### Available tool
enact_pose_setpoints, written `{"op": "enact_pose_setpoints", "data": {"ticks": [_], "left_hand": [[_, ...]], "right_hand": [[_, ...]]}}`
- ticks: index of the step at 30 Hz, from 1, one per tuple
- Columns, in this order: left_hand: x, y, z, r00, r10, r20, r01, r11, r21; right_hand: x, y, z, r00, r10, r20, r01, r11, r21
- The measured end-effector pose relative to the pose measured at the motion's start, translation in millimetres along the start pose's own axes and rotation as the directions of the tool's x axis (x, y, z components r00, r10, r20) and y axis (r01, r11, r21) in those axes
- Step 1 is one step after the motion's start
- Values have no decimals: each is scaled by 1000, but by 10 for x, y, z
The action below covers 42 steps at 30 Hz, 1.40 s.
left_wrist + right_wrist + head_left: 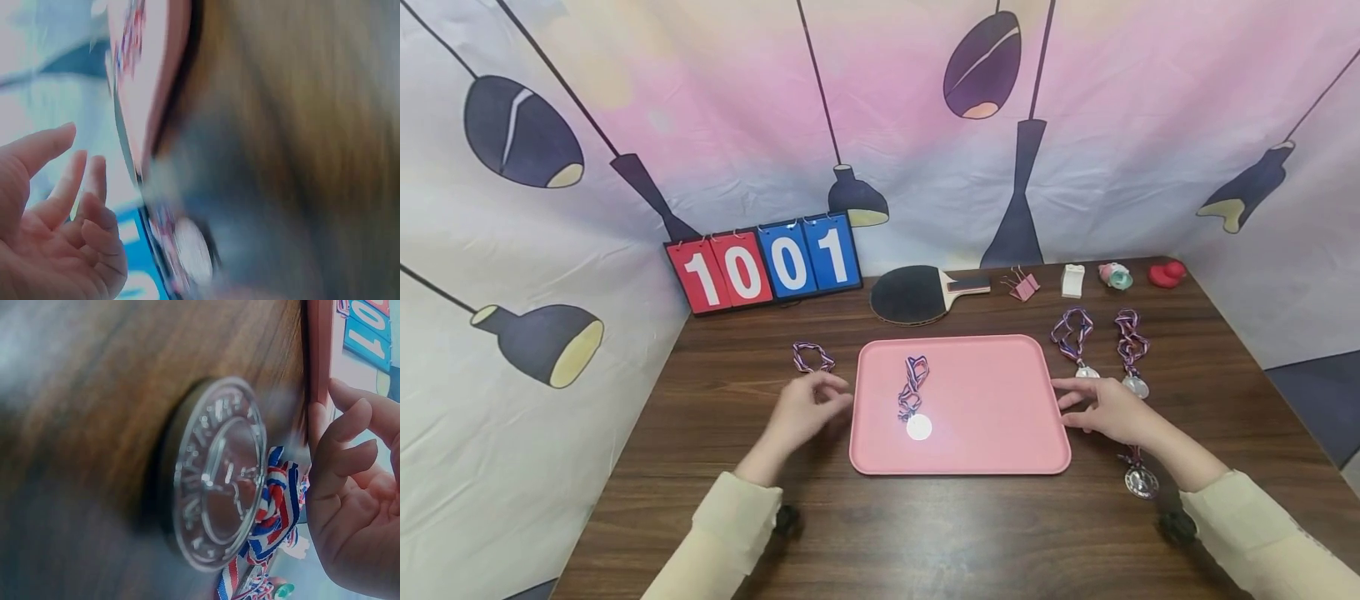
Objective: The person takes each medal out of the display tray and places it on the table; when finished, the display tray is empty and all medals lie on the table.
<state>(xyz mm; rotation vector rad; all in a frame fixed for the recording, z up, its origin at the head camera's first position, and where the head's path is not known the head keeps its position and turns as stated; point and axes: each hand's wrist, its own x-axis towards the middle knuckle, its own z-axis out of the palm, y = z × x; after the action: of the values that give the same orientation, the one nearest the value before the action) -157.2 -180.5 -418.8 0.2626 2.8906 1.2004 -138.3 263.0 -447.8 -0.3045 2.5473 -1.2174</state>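
Observation:
A pink tray (985, 462) lies on the table between the two hands. Inside it, toward the left, is a silver medal (919, 427) with a striped ribbon. My left hand (805, 410) hovers just off the tray's left edge, fingers loosely bent and nothing in them. In the left wrist view, its palm and parted fingers (53, 187) show. My right hand (1108, 408) is at the tray's right edge, fingertips right at the rim. Beneath the right wrist lies another medal (1141, 482), large in the right wrist view with its knotted ribbon (275, 506).
Two more ribboned medals (1086, 373) lie right of the tray; a ribbon (812, 357) shows behind the left hand. Along the back stand a flip scoreboard (767, 265), a table tennis paddle (910, 293), a binder clip (1022, 285), a white block (1072, 281) and small figures (1167, 273).

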Motion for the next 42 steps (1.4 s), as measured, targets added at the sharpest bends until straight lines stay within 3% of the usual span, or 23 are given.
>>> {"op": "enact_pose_setpoints", "data": {"ticks": [6,14,31,37,42], "left_hand": [[-113,279,361,987,51,150,-59,997,46],[-103,344,614,980,37,194,-56,994,93],[26,424,754,985,-18,171,-18,978,208],[67,425,774,987,3,162,-47,962,269],[79,419,746,984,4,180,-50,967,251]], "right_hand": [[-6,-7,0,1000,-6,1,6,1000,-2],[0,7,8,1000,-4,3,4,1000,-4],[-7,-14,10,1000,-11,2,11,1000,3],[-12,-25,13,1000,-5,3,5,1000,8],[-12,-29,16,1000,-2,1,2,1000,1]]}}
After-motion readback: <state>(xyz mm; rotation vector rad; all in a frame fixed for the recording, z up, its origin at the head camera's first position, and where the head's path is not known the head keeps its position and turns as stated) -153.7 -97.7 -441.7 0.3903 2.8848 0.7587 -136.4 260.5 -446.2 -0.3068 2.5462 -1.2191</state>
